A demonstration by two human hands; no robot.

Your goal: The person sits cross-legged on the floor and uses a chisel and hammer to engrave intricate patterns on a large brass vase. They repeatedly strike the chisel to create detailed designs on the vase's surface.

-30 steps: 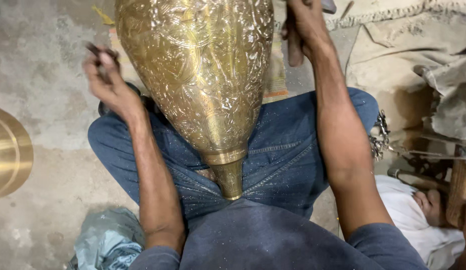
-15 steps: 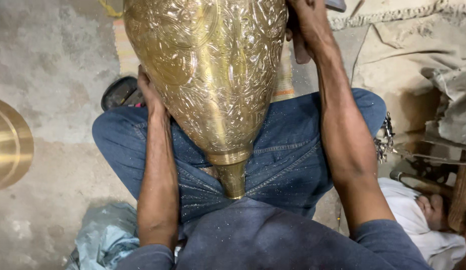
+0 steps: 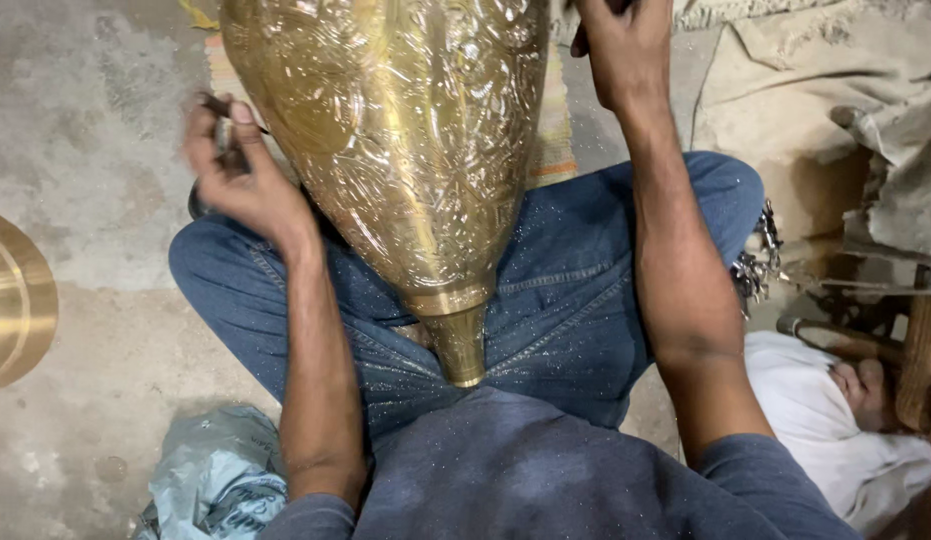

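A large, embossed, golden brass vessel [image 3: 405, 150] with a tapering body lies across the seated person's lap, its narrow neck [image 3: 460, 345] pointing toward the dark grey shirt [image 3: 545, 470] and its wide body reaching past the top edge of the view. The blue denim jeans [image 3: 575, 290] are dusted with fine glittering specks, as before. Half a second ago the left forearm ran up close against the vessel's left flank and the hand was hidden behind it; now the left hand [image 3: 235, 170] has come out to the left, clear of the metal and just beside its flank, curled closed around a thin dark tool [image 3: 217, 105] whose tip shows above the fingers, much as it stood a second ago. The right hand [image 3: 620, 50] stays high at the vessel's upper right edge, closed around something dark that the top edge of the view cuts off; what it grips I cannot tell. The vessel itself has barely shifted. On the grey concrete floor [image 3: 75, 130] a round brass disc [image 3: 15, 300] lies at the left edge, and a crumpled grey plastic bag [image 3: 215, 480] sits by the left elbow. At the right, another person's hand [image 3: 865, 385] rests on white cloth [image 3: 835, 440] beside a wooden handle [image 3: 920, 350]
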